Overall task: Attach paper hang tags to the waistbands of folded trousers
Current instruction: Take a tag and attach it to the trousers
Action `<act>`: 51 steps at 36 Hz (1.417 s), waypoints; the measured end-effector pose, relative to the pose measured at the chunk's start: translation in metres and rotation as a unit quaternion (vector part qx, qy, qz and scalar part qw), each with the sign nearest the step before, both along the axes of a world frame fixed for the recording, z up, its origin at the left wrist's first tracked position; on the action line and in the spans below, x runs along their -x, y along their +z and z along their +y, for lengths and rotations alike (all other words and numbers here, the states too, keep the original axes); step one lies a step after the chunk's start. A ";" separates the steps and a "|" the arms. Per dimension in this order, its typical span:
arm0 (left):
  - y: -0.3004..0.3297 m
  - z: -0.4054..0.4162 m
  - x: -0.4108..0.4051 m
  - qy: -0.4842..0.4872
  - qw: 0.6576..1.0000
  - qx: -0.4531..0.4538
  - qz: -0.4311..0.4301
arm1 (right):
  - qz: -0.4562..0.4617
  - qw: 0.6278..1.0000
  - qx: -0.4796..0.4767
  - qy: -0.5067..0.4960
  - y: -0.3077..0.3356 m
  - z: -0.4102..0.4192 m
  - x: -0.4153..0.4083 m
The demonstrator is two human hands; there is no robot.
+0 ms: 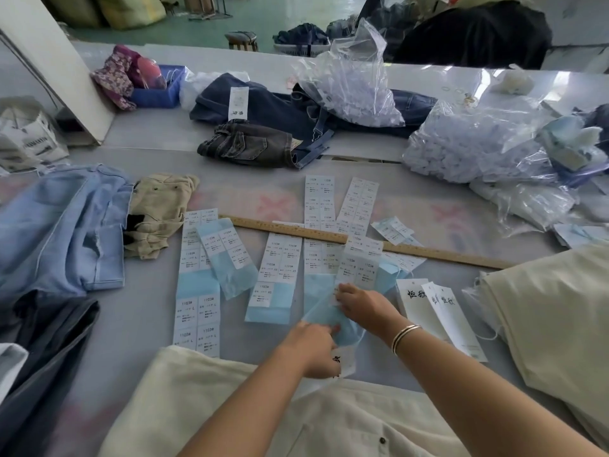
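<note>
Both hands work at the near tabletop (pixel 141 311) edge: left hand (pixel 313 349) pinches a hang tag (pixel 342 361), right hand (pixel 362 305) pinches a blue sticker sheet (pixel 324 316); cream trousers (pixel 204 400) crowd below.

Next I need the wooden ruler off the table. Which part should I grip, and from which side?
Grip the ruler on its bare right stretch, coming from above with fingers across its narrow width. It lies flat, and label sheets overlap its middle, so lifting there would likely drag them.

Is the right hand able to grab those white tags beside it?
Probably yes. The white tags lie uncovered on the table, just right of the right hand, with nothing between. That hand is busy pinching a sticker sheet, though.
</note>
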State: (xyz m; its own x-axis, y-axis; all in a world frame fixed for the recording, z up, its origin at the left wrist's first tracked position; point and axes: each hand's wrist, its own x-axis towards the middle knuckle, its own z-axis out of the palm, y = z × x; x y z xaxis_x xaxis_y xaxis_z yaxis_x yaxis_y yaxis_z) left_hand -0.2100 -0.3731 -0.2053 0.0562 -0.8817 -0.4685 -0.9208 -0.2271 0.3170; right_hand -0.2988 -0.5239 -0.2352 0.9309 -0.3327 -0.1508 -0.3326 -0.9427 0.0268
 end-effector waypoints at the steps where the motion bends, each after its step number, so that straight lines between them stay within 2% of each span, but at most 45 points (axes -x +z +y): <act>1: 0.000 0.000 0.000 -0.006 1.000 -0.001 -0.004 | -0.018 1.000 0.017 0.003 0.005 0.002 -0.002; 3: 0.000 0.000 0.002 -0.010 1.000 -0.008 -0.009 | -0.053 0.996 0.058 0.029 0.007 0.005 -0.003; 5: 0.000 0.000 0.004 -0.011 1.000 -0.016 -0.008 | -0.045 0.999 0.007 -0.007 0.004 0.003 -0.006; 7: -0.002 0.000 0.003 -0.014 1.000 -0.020 -0.012 | -0.030 0.994 -0.051 -0.094 0.000 -0.002 -0.006; 9: -0.004 -0.001 0.003 -0.005 1.000 -0.027 -0.009 | -0.141 0.962 -0.117 -0.203 0.004 -0.008 -0.005; 11: -0.007 -0.001 0.002 0.036 0.999 -0.035 0.014 | -0.276 0.892 -0.180 -0.310 0.015 -0.017 -0.005; 14: -0.010 -0.003 -0.002 0.127 0.990 -0.035 0.047 | -0.409 0.758 -0.270 -0.430 0.045 -0.033 -0.002; 16: -0.010 -0.006 -0.007 0.175 0.984 -0.019 0.028 | -0.491 0.647 -0.373 -0.448 0.066 -0.038 0.005; 18: -0.005 -0.007 -0.012 0.236 0.971 0.027 0.034 | -0.561 0.545 -0.457 -0.423 0.084 -0.033 0.016; 19: -0.003 -0.006 -0.014 0.267 0.960 0.070 0.055 | -0.581 0.515 -0.480 -0.409 0.093 -0.027 0.022; 21: 0.008 0.001 -0.013 0.317 0.925 0.174 0.114 | -0.602 0.489 -0.498 -0.389 0.104 -0.009 0.035; 23: 0.020 0.012 -0.009 0.378 0.866 0.245 0.219 | -0.604 0.499 -0.494 -0.378 0.109 0.014 0.049; 24: 0.027 0.018 -0.005 0.413 0.831 0.247 0.279 | -0.598 0.526 -0.476 -0.373 0.110 0.026 0.055; 26: 0.040 0.030 0.005 0.482 0.741 0.221 0.412 | -0.579 0.622 -0.394 -0.351 0.109 0.055 0.068; 28: 0.050 0.042 0.019 0.520 0.625 0.179 0.555 | -0.557 0.729 -0.289 -0.274 0.107 0.086 0.077; 29: 0.055 0.048 0.025 0.523 0.583 0.161 0.601 | -0.549 0.765 -0.252 -0.222 0.105 0.101 0.080; 31: 0.062 0.059 0.035 0.518 0.545 0.134 0.645 | -0.532 0.809 -0.208 -0.134 0.099 0.125 0.086; 34: 0.067 0.074 0.045 0.511 0.535 0.105 0.665 | -0.510 0.836 -0.194 -0.061 0.092 0.145 0.095; 42: 0.075 0.089 0.058 0.502 0.541 0.076 0.670 | -0.426 0.899 -0.097 0.011 0.092 0.153 0.119; 43: 0.075 0.088 0.060 0.497 0.548 0.076 0.668 | -0.407 0.910 -0.071 0.023 0.091 0.153 0.122; 47: 0.068 0.084 0.073 0.483 0.613 0.098 0.617 | -0.350 0.936 -0.024 0.025 0.089 0.149 0.135; 49: 0.064 0.079 0.081 0.496 0.618 0.106 0.601 | -0.305 0.952 -0.028 0.027 0.087 0.146 0.146; 51: 0.062 0.072 0.087 0.523 0.605 0.120 0.588 | -0.255 0.966 -0.027 0.032 0.085 0.138 0.157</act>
